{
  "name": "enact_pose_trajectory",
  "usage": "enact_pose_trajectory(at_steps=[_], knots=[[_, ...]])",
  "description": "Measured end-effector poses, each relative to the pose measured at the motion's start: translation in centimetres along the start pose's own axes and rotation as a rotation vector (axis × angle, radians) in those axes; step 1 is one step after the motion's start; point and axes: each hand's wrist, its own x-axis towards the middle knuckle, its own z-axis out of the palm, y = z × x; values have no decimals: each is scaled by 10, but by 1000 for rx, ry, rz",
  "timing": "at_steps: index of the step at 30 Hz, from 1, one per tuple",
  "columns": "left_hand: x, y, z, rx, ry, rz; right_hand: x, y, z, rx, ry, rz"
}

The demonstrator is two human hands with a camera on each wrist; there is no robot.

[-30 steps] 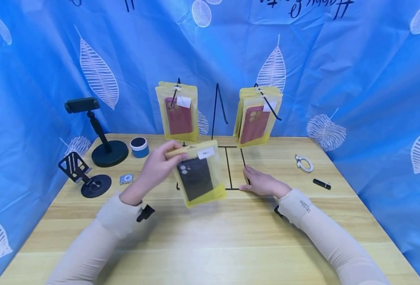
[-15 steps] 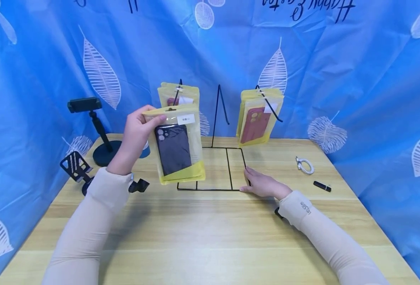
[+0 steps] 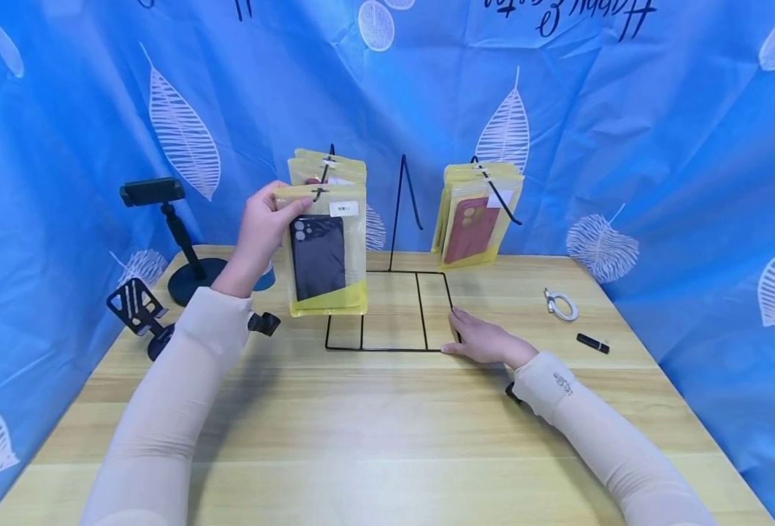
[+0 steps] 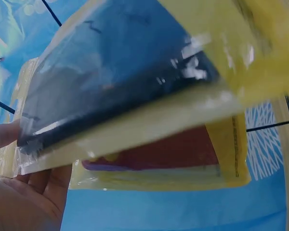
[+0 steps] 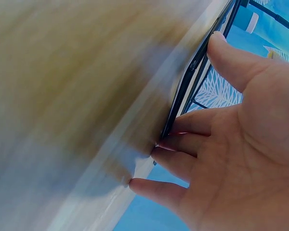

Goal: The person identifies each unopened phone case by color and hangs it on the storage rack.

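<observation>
My left hand pinches the top left corner of a yellow-edged clear bag holding a black phone case. The bag hangs upright at the front of the left hook, whose tip shows at its hang hole. Behind it on that hook are more bags; one holds a dark red phone case, seen in the left wrist view. My right hand rests at the front right corner of the black wire display rack. Its thumb and fingertips touch the base rail, spread apart along it.
Bagged red phone cases hang on the right hook; the middle hook is bare. At left stand two black phone stands and a partly hidden blue jar. A white cable and a black stick lie right.
My left hand has lifted the bagged black phone case up and back, from above the rack's base to the left hook's tip. The right hand has stayed at the rack's corner.
</observation>
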Motion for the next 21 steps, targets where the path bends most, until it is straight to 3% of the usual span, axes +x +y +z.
enact_pose_trajectory(at_steps=[7, 14, 21], knots=[[22, -2, 2, 202, 4, -75, 0, 0, 0, 2, -6, 10], [39, -2, 4, 237, -12, -200, -1, -2, 0, 10, -19, 25], [41, -11, 5, 211, 32, -108, -1, -1, 0, 5, -17, 28]])
